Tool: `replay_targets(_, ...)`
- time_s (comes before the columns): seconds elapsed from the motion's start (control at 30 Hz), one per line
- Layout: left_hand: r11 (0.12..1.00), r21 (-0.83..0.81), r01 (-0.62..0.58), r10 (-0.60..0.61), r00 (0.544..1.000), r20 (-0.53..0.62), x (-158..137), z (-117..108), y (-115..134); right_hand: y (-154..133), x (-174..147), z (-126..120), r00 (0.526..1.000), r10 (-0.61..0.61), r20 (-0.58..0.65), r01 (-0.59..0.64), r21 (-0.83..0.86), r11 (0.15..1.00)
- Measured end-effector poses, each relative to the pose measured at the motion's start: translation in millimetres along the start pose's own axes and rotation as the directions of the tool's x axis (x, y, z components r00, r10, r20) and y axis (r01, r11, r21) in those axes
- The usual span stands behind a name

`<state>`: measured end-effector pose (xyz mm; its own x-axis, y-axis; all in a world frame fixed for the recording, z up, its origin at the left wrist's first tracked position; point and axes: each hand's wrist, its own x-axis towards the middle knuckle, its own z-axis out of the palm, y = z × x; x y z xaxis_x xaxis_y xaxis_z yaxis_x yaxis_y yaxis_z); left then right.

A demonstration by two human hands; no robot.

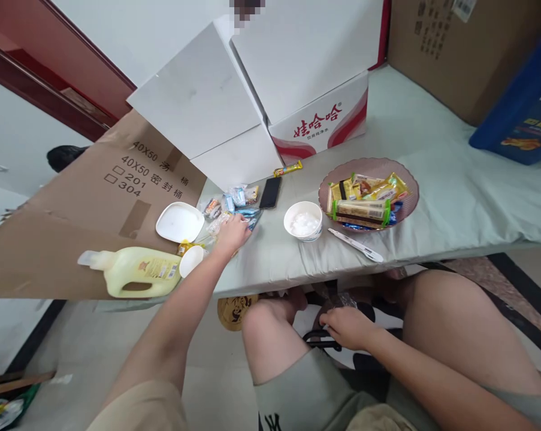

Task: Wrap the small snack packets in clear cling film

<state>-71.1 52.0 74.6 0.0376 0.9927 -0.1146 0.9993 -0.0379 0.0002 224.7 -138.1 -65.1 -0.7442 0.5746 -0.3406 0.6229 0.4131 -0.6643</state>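
My left hand reaches into a pile of small wrapped snacks on the table. Its fingers are drawn together beside a blue snack packet, and what they grip is hidden. Down between my knees, my right hand has curled fingers, with a crinkled clear plastic wrapper sticking out at them. Right of the pile lies a black phone. A white paper bowl with whitish contents stands near the front edge. Beside it is a white utility knife.
A pink glass bowl holds wrapped snacks. At left are a white plate, a white cup and a yellow detergent bottle lying sideways. White cartons, a brown carton and a blue container border the table.
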Motion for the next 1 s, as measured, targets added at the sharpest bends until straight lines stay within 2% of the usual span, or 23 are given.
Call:
replay_targets(0.17, 0.96, -0.265, 0.093, -0.116, 0.991, -0.072, -8.3, -16.8, 14.7, 1.8, -13.4, -14.7, 1.0, -0.014, 0.011, 0.014, -0.003, 1.0)
replay_targets(0.23, 0.83, -0.538, 0.149, -0.193, 0.981, -0.026, -23.9, -15.9, 26.1, 2.4, -15.6, -19.1, 0.999, -0.032, 0.007, 0.032, -0.014, 0.999)
replay_targets(0.27, 0.615, -0.766, 0.187, -0.237, 0.97, 0.047, -33.9, -12.6, 33.1, 2.2, -15.7, -20.6, 0.999, -0.042, 0.0, 0.042, -0.022, 0.999)
replay_targets(0.3, 0.304, -0.924, 0.233, -0.252, 0.955, 0.157, -44.6, -7.3, 40.7, 1.7, -15.3, -21.8, 0.999, -0.051, -0.01, 0.051, -0.031, 0.998)
replay_targets(0.33, 0.037, -0.962, 0.27, -0.239, 0.937, 0.254, -55.5, -0.1, 48.9, 0.8, -14.3, -22.7, 0.998, -0.058, -0.022, 0.057, -0.039, 0.998)
replay_targets(0.37, -0.16, -0.946, 0.281, -0.223, 0.924, 0.312, -65.8, 8.7, 57.4, -0.4, -13.2, -23.8, 0.997, -0.063, -0.037, 0.062, -0.044, 0.997)
replay_targets(0.4, -0.307, -0.907, 0.288, -0.197, 0.913, 0.356, -75.3, 18.9, 66.1, -1.6, -12.1, -25.0, 0.996, -0.066, -0.055, 0.064, -0.043, 0.997)
replay_targets(0.43, -0.412, -0.861, 0.297, -0.16, 0.907, 0.389, -83.5, 29.8, 75.0, -2.5, -11.3, -26.7, 0.995, -0.062, -0.08, 0.059, -0.032, 0.998)
replay_targets(0.5, -0.552, -0.769, 0.323, -0.067, 0.902, 0.427, -96.1, 51.8, 92.6, -2.2, -11.3, -31.7, 0.986, -0.039, -0.165, 0.045, 0.031, 0.999)
replay_targets(0.57, -0.638, -0.687, 0.347, 0.054, 0.911, 0.41, -103.8, 71.1, 109.3, 2.2, -14.3, -38.5, 0.95, 0.022, -0.31, 0.021, 0.135, 0.991)
replay_targets(0.63, -0.69, -0.619, 0.376, 0.177, 0.916, 0.36, -108.2, 85.6, 124.0, 10.6, -19.5, -46.8, 0.866, 0.103, -0.488, -0.005, 0.198, 0.98)
replay_targets(0.7, -0.714, -0.56, 0.419, 0.278, 0.905, 0.323, -110.5, 95.3, 135.2, 21.3, -25.1, -56.0, 0.732, 0.155, -0.663, -0.061, 0.164, 0.985)
replay_targets(0.77, -0.713, -0.507, 0.484, 0.364, 0.874, 0.322, -111.7, 101.3, 142.2, 31.7, -28.4, -64.6, 0.59, 0.154, -0.793, -0.156, 0.075, 0.985)
replay_targets(0.83, -0.695, -0.477, 0.538, 0.427, 0.842, 0.329, -112.2, 105.1, 145.2, 40.1, -28.3, -71.3, 0.495, 0.15, -0.856, -0.266, 0.014, 0.964)
replay_targets(0.9, -0.665, -0.484, 0.569, 0.466, 0.822, 0.327, -112.6, 108.1, 145.3, 45.9, -25.5, -75.3, 0.478, 0.172, -0.861, -0.356, -0.011, 0.935)
replay_targets(1.0, -0.599, -0.546, 0.586, 0.504, 0.806, 0.312, -113.5, 113.9, 142.3, 50.3, -21.3, -77.5, 0.538, 0.208, -0.817, -0.403, -0.033, 0.914)
